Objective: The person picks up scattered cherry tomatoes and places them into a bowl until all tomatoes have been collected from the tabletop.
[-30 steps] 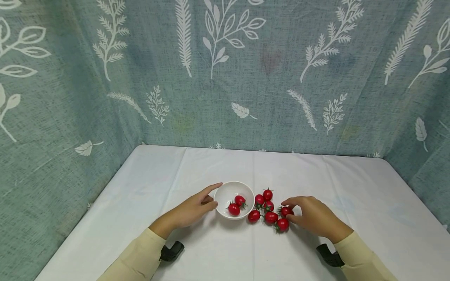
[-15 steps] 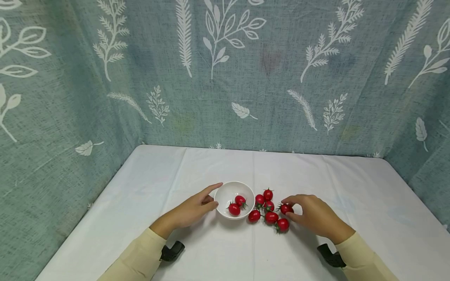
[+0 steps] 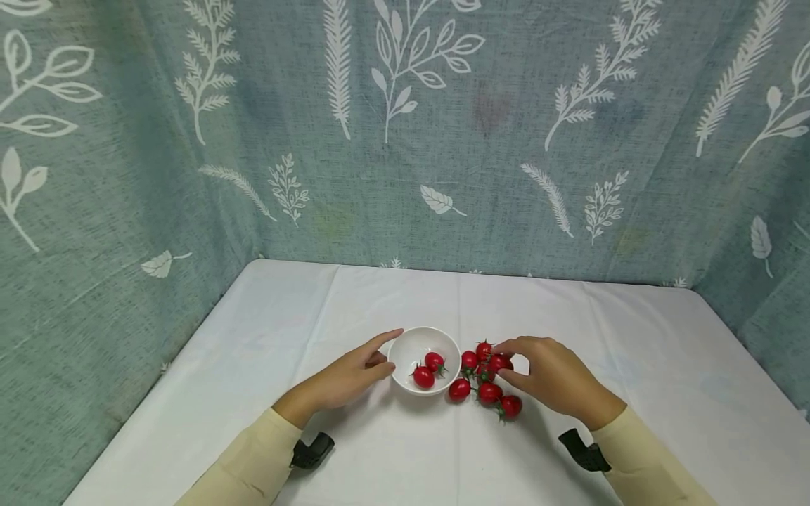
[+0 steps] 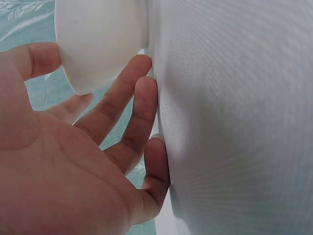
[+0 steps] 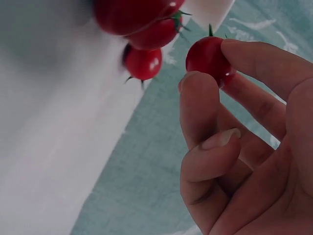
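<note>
A white bowl (image 3: 410, 348) stands on the table with two red cherry tomatoes (image 3: 423, 377) inside. Beside its left side is my left hand (image 3: 346, 379), thumb and index finger spread along the rim. In the left wrist view the thumb touches the outside of the bowl (image 4: 102, 39), and the other fingers lie loosely near the cloth. My right hand (image 3: 557, 376) pinches one cherry tomato (image 5: 208, 59) between thumb and fingertips. That tomato is raised over the loose cherry tomatoes (image 3: 490, 393), to the right of the bowl, and partly covers them in the head view.
A white cloth (image 3: 380, 450) covers the table. Blue-green curtains (image 3: 354, 211) with white leaf prints hang at the back and sides. A black wrist mount (image 3: 311, 451) sits under the left sleeve, and another (image 3: 583, 451) under the right.
My right hand has taken a cherry tomato from the right of the group, raised it and moved it left toward the bowl. My left hand has stayed at the bowl.
</note>
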`<act>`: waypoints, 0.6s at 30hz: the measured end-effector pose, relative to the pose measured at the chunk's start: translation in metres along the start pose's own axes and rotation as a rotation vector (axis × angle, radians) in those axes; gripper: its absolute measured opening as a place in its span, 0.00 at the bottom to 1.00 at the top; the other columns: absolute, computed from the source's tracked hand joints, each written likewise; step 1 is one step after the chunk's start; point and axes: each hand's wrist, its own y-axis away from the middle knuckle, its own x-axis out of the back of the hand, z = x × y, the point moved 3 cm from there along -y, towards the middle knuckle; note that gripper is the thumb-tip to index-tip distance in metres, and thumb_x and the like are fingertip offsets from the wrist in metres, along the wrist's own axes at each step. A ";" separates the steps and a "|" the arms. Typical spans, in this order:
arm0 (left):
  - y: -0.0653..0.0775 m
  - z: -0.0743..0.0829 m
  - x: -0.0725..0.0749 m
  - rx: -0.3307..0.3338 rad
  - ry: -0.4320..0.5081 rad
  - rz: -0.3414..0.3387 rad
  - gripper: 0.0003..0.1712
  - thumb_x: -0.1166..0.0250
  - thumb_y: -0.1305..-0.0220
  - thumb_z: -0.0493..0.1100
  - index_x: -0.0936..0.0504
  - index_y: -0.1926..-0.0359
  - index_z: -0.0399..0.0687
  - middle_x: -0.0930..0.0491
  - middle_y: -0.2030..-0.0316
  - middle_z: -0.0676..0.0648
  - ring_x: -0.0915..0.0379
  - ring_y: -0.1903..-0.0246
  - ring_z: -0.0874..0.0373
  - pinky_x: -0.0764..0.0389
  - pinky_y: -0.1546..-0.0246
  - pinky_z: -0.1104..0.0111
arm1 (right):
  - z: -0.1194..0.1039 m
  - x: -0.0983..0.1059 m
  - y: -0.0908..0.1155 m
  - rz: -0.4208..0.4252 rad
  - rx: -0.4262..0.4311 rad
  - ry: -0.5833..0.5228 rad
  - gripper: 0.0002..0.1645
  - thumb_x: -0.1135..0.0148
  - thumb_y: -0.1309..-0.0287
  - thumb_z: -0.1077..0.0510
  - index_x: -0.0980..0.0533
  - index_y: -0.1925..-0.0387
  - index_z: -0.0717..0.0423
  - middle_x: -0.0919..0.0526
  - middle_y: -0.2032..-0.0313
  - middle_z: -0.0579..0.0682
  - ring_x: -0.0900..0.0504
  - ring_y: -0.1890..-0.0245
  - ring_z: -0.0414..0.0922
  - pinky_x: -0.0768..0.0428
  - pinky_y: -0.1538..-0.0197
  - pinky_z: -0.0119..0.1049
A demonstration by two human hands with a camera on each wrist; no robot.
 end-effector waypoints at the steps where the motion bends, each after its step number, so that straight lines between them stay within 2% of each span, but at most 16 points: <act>1: 0.000 0.000 0.000 0.000 0.001 -0.002 0.34 0.45 0.26 0.53 0.45 0.23 0.73 0.18 0.52 0.51 0.25 0.51 0.58 0.28 0.44 0.52 | -0.002 0.001 -0.002 0.004 0.008 0.002 0.19 0.26 0.45 0.57 0.16 0.49 0.48 0.12 0.56 0.42 0.18 0.64 0.40 0.22 0.64 0.33; 7: 0.000 -0.001 0.000 -0.014 -0.003 -0.012 0.34 0.45 0.25 0.52 0.46 0.23 0.71 0.18 0.51 0.50 0.25 0.49 0.58 0.29 0.43 0.52 | -0.015 0.001 -0.013 -0.005 0.027 0.003 0.19 0.27 0.44 0.57 0.16 0.49 0.47 0.13 0.55 0.42 0.17 0.62 0.41 0.20 0.60 0.37; 13: 0.000 0.000 0.000 -0.017 -0.007 -0.014 0.34 0.46 0.25 0.52 0.46 0.23 0.71 0.18 0.51 0.50 0.25 0.50 0.59 0.29 0.44 0.54 | -0.029 -0.001 -0.025 0.018 0.096 0.017 0.18 0.27 0.43 0.56 0.16 0.50 0.47 0.12 0.56 0.42 0.15 0.57 0.42 0.18 0.55 0.41; 18: -0.001 0.000 0.000 -0.019 -0.007 -0.007 0.34 0.45 0.25 0.52 0.45 0.23 0.71 0.18 0.51 0.49 0.25 0.51 0.59 0.28 0.45 0.54 | -0.038 -0.008 -0.035 0.009 0.114 0.006 0.17 0.27 0.44 0.54 0.15 0.51 0.45 0.13 0.58 0.39 0.16 0.59 0.39 0.18 0.54 0.41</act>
